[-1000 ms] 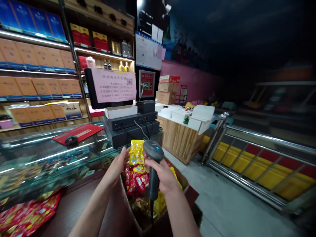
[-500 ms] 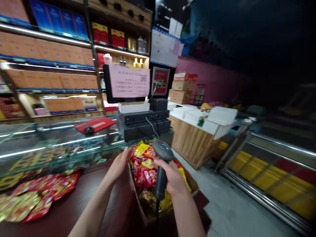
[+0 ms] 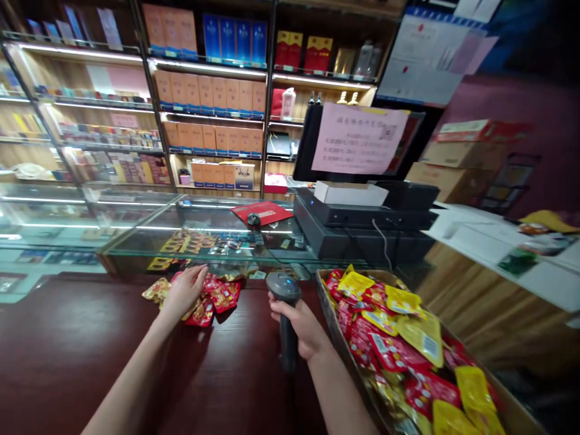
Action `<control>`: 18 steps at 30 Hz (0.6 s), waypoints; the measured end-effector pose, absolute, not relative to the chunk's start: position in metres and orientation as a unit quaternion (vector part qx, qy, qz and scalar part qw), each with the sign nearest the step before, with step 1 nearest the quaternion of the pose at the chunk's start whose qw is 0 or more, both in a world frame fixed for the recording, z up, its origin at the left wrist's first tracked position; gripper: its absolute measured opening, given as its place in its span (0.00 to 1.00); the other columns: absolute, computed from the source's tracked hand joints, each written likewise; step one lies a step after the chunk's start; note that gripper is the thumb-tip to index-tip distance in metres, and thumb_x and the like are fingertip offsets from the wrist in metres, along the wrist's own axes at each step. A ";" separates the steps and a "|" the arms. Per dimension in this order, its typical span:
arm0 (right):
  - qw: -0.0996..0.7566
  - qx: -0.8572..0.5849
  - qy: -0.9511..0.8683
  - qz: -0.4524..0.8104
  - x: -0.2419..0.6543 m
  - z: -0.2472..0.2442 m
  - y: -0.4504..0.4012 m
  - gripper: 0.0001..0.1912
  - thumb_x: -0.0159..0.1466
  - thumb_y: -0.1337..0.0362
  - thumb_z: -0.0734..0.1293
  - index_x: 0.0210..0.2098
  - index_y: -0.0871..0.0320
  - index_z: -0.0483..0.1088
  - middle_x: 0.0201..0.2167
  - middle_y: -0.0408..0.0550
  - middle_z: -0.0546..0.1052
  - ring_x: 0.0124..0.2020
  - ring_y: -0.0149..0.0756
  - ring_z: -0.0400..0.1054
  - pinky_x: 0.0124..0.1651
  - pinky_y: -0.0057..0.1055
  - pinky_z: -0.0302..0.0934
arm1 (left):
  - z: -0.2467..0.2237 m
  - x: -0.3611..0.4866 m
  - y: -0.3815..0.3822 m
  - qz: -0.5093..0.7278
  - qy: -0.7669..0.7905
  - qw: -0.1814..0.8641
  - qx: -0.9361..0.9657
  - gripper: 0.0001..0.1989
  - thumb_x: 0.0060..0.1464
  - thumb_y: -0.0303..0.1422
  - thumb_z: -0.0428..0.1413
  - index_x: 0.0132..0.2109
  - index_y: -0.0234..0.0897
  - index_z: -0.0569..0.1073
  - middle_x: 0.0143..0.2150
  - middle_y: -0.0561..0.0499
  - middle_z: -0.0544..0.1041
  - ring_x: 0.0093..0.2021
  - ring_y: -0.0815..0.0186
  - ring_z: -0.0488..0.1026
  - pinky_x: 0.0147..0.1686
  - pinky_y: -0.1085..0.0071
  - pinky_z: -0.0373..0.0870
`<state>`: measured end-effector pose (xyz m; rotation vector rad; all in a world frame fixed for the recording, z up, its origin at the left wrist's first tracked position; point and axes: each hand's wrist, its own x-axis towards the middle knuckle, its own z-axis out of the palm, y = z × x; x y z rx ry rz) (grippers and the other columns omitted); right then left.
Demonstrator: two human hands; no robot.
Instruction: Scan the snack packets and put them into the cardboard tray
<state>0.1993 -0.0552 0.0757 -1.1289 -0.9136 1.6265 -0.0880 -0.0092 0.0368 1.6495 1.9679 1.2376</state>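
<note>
My right hand [image 3: 301,329] is wrapped around the grip of a dark grey barcode scanner [image 3: 286,290], held upright above the brown counter. Its head has a small blue light, and its cable runs down toward me. Over a small pile of red and gold snack packets [image 3: 222,294] on the counter is my left hand [image 3: 185,293], fingers stretched out and nothing visibly gripped. The hand hides part of the pile. To the right of the scanner, a cardboard box [image 3: 333,323] holds many red and yellow snack packets [image 3: 399,344].
Behind the counter [image 3: 109,350] stands a glass display case [image 3: 149,232]. A monitor [image 3: 304,148] with a pink notice sits above black equipment [image 3: 362,226]. A red folder [image 3: 276,211] with a mouse [image 3: 254,219] lies on the glass. Stocked shelves [image 3: 211,115] line the back.
The view has swung left. My left hand has moved from the box's left edge to the packet pile. My right hand still holds the scanner, now left of the box instead of above it.
</note>
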 end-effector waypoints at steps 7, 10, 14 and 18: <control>0.400 -0.491 -0.386 0.671 0.158 0.037 -0.004 0.12 0.43 0.67 0.70 0.29 0.61 0.74 0.30 0.45 0.76 0.32 0.32 0.66 0.34 0.27 0.58 | -0.015 -0.107 0.010 0.222 0.734 0.032 0.641 0.31 0.49 0.56 0.50 0.56 0.48 0.70 0.61 0.39 0.65 0.62 0.42 0.54 0.58 0.39 0.32; 0.398 -0.474 -0.382 0.686 0.146 0.025 0.019 0.10 0.42 0.68 0.69 0.26 0.62 0.73 0.24 0.43 0.74 0.27 0.29 0.65 0.31 0.26 0.56 | -0.023 -0.082 0.009 0.207 0.719 -0.007 0.664 0.31 0.51 0.56 0.48 0.58 0.49 0.68 0.61 0.39 0.65 0.61 0.44 0.56 0.59 0.41 0.32; 0.391 -0.450 -0.366 0.714 0.151 0.018 0.026 0.10 0.41 0.69 0.69 0.26 0.62 0.72 0.20 0.43 0.74 0.24 0.30 0.67 0.31 0.27 0.59 | -0.020 -0.041 0.004 0.224 0.708 -0.006 0.670 0.30 0.51 0.54 0.49 0.58 0.49 0.68 0.59 0.40 0.67 0.61 0.45 0.56 0.60 0.45 0.34; 0.442 -0.481 -0.310 0.691 0.186 0.014 0.004 0.11 0.43 0.68 0.69 0.29 0.62 0.72 0.20 0.45 0.76 0.24 0.36 0.70 0.32 0.31 0.63 | -0.019 0.011 -0.007 0.247 0.680 0.016 0.690 0.30 0.51 0.53 0.50 0.59 0.49 0.67 0.59 0.40 0.66 0.61 0.43 0.55 0.59 0.42 0.34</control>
